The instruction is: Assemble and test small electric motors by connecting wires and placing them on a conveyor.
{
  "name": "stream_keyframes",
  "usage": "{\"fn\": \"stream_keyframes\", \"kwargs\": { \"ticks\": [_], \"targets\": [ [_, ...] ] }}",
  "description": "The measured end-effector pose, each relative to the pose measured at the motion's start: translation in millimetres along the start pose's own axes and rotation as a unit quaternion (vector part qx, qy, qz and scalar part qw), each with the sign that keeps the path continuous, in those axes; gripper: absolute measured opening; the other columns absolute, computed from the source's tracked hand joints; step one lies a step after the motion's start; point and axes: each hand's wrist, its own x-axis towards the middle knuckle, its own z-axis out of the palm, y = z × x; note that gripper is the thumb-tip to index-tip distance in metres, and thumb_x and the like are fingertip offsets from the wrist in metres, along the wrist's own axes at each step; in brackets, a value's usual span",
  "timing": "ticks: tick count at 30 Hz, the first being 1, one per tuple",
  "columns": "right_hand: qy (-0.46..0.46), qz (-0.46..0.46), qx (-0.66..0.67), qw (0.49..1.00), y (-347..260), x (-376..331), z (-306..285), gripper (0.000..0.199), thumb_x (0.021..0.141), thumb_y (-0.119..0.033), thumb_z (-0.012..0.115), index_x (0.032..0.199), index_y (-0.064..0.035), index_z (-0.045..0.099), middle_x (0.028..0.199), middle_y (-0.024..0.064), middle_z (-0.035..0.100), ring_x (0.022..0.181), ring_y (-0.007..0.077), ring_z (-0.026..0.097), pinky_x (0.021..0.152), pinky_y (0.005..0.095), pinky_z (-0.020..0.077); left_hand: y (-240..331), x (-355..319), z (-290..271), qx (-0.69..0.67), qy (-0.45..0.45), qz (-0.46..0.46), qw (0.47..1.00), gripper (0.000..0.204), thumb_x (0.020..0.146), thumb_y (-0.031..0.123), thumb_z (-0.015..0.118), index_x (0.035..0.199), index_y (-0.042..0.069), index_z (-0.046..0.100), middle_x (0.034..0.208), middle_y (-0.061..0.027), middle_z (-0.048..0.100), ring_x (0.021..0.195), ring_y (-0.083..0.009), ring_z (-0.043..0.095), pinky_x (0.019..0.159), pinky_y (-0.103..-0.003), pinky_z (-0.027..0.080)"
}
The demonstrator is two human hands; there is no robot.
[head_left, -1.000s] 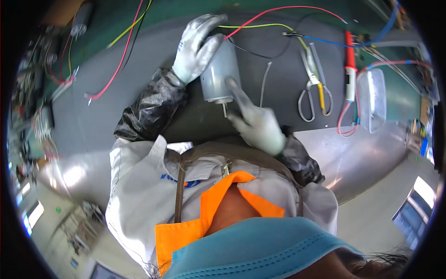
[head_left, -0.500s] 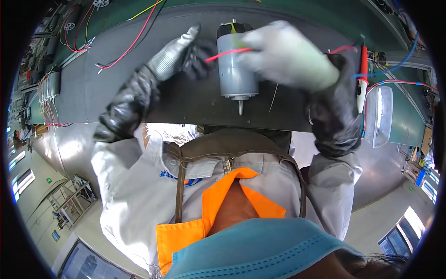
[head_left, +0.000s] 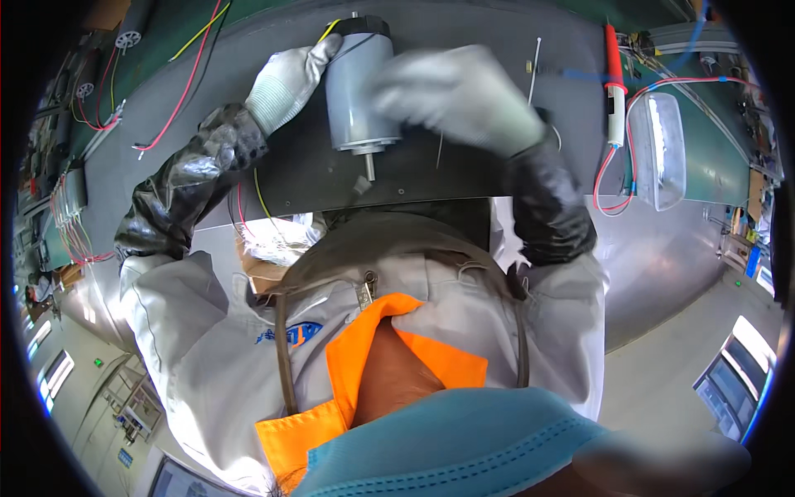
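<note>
A grey cylindrical motor [head_left: 352, 99] with a black end cap lies on the dark bench, its shaft toward me. My gloved left hand [head_left: 291, 83] is closed at the motor's left side, thumb by the cap where a yellow wire [head_left: 330, 31] comes out. Most of that hand's fingers are hidden. Red and yellow wires [head_left: 261, 195] hang below my left forearm over the bench edge. My gloved right hand [head_left: 455, 93] is at the motor's right side, fingertips over its casing. Motion smears its fingers, so their grip cannot be made out.
On the right are a red-and-white pen-shaped tool [head_left: 614, 87] with a cable and a clear plastic box [head_left: 660, 149]. A thin white strip [head_left: 535, 70] lies beyond my right hand. Loose red wire [head_left: 186, 95] and several wired motors [head_left: 73, 186] are at the left.
The view has shifted, and the motor sits farther left. My left hand has closed against the motor. The red wire that stretched across the motor to my right hand no longer shows there.
</note>
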Motion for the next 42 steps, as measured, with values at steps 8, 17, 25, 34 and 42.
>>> {"fn": "stream_keyframes", "kwargs": {
  "ticks": [8, 17, 25, 34, 42],
  "targets": [
    [-0.012, -0.063, -0.509, 0.859, 90.4, -32.2, -28.4, 0.050, 0.088, -0.008, 0.057, 0.136, -0.0193, 0.056, 0.117, 0.0039, 0.066, 0.114, 0.0248, 0.060, 0.092, 0.0394, 0.0509, 16.8, 2.1, 10.5, 0.042, 0.045, 0.160, 0.985, 0.048, 0.106, 0.047, 0.033, 0.116, 0.008, 0.060, 0.086, -0.0247, 0.062, 0.086, -0.0446, 0.061, 0.071, -0.048, 0.051],
    [0.010, 0.097, -0.602, 0.793, 76.6, -62.0, -71.9, 0.009, 0.083, -0.012, 0.063, 0.089, -0.0080, 0.068, 0.088, 0.0076, 0.067, 0.089, 0.0248, 0.066, 0.076, 0.0375, 0.0543, 52.9, 5.9, 12.4, 0.099, -0.011, 0.223, 0.970, 0.034, 0.104, 0.041, 0.041, 0.117, 0.021, 0.066, 0.089, -0.0121, 0.070, 0.084, -0.0333, 0.069, 0.073, -0.045, 0.057],
    [0.013, 0.167, -0.017, 0.986, 36.9, -114.9, -2.2, 0.019, 0.088, -0.012, 0.067, 0.105, -0.0054, 0.071, 0.096, 0.0117, 0.069, 0.087, 0.0238, 0.066, 0.079, 0.0353, 0.0530, 61.8, -16.2, 10.9, 0.065, -0.003, 0.269, 0.961, 0.027, 0.102, 0.030, 0.050, 0.110, 0.010, 0.067, 0.086, -0.0163, 0.067, 0.076, -0.0384, 0.065, 0.066, -0.045, 0.053],
    [0.094, 0.260, 0.173, 0.945, 14.6, -104.5, -52.5, 0.029, 0.092, 0.003, 0.057, 0.119, 0.0041, 0.066, 0.114, 0.0092, 0.069, 0.083, 0.0075, 0.061, 0.074, 0.0219, 0.0503, 59.7, -7.1, -28.3, -0.065, -0.290, 0.081, 0.951, 0.049, 0.098, 0.049, 0.054, 0.115, 0.004, 0.065, 0.064, -0.0087, 0.057, 0.055, -0.0203, 0.061, 0.057, -0.034, 0.053],
    [-0.012, 0.428, 0.470, 0.772, -16.9, -78.1, -21.4, 0.035, 0.082, -0.011, 0.067, 0.109, 0.0115, 0.066, 0.068, 0.0084, 0.062, 0.052, 0.0109, 0.054, 0.049, 0.0225, 0.0422, 91.9, 25.5, -87.6, -0.137, -0.482, -0.064, 0.863, 0.047, 0.098, 0.048, 0.054, 0.089, 0.004, 0.068, 0.065, -0.0022, 0.065, 0.048, -0.0096, 0.059, 0.041, -0.023, 0.044]
  ]
}}
